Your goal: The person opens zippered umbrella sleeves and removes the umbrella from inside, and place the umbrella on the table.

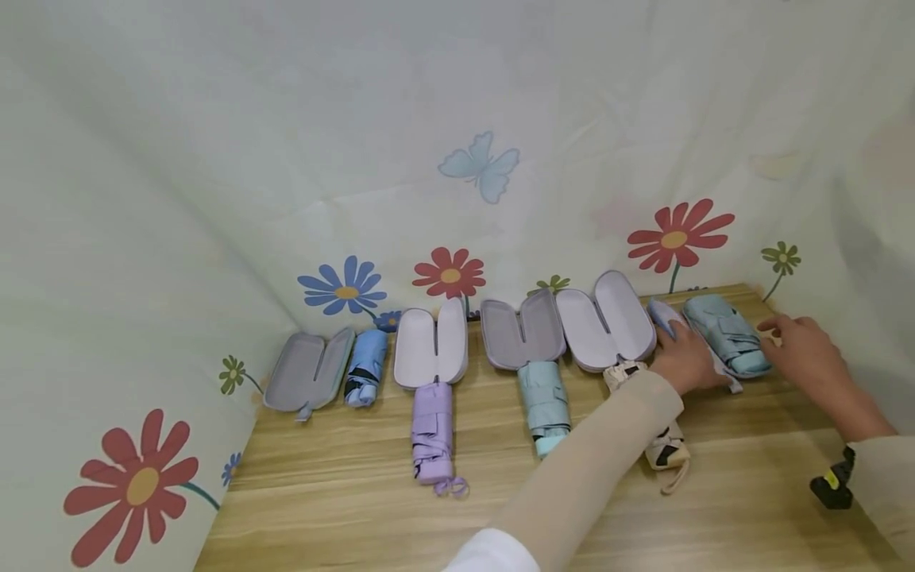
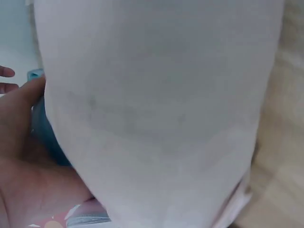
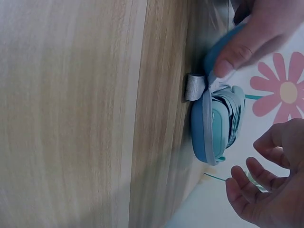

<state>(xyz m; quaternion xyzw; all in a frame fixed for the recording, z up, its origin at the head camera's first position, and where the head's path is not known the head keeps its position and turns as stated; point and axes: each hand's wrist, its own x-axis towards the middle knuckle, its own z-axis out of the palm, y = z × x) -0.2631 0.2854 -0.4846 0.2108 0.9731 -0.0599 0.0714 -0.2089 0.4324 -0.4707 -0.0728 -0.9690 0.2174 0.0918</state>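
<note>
At the right end of the row, a folded teal umbrella [image 1: 722, 330] lies in one half of an unzipped blue case [image 3: 198, 133]. My left hand [image 1: 688, 359] grips the other half of that case, its thumb on the rim in the right wrist view. Just right of the umbrella, my right hand [image 1: 811, 357] is held with fingers loosely bent and nothing in them; a gap separates it from the case in the right wrist view. A pale surface [image 2: 156, 114] fills most of the left wrist view and hides the left fingertips.
On the wooden table [image 1: 322, 492] stand open cases, including a grey one [image 1: 296, 369] and a white one [image 1: 415, 349]. Folded umbrellas lie by them: blue [image 1: 366, 365], purple [image 1: 432, 429], mint [image 1: 545, 405] and beige [image 1: 668, 449], partly under my left forearm. Flowered cloth [image 1: 343, 159] hangs behind.
</note>
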